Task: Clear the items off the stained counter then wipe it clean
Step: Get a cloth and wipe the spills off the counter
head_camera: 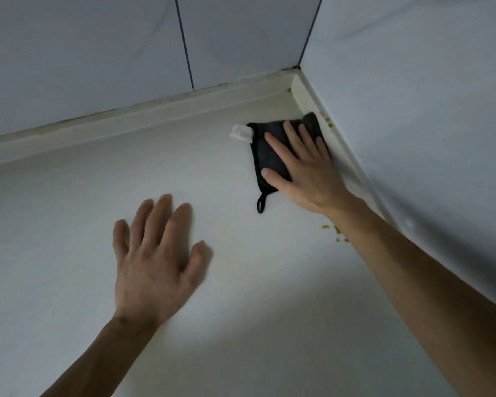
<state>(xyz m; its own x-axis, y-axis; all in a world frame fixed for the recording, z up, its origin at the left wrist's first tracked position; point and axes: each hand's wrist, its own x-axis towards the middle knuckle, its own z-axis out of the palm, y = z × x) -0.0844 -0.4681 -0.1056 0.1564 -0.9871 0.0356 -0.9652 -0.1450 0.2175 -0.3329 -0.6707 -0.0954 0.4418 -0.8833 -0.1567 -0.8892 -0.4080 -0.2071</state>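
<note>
A black cloth (269, 156) with a white tag and a hanging loop lies flat on the white counter (69, 210), near the far right corner. My right hand (304, 164) presses down on it with straight, spread fingers. My left hand (155, 259) rests flat on the bare counter, palm down, well to the left of the cloth. Small orange stain spots (331, 229) sit on the counter beside my right forearm. More orange specks (327, 120) dot the raised ledge just right of the cloth.
Grey tiled walls (98, 53) meet at the corner behind the cloth. A cream raised ledge (126, 118) runs along both walls and bounds the counter at the back and the right.
</note>
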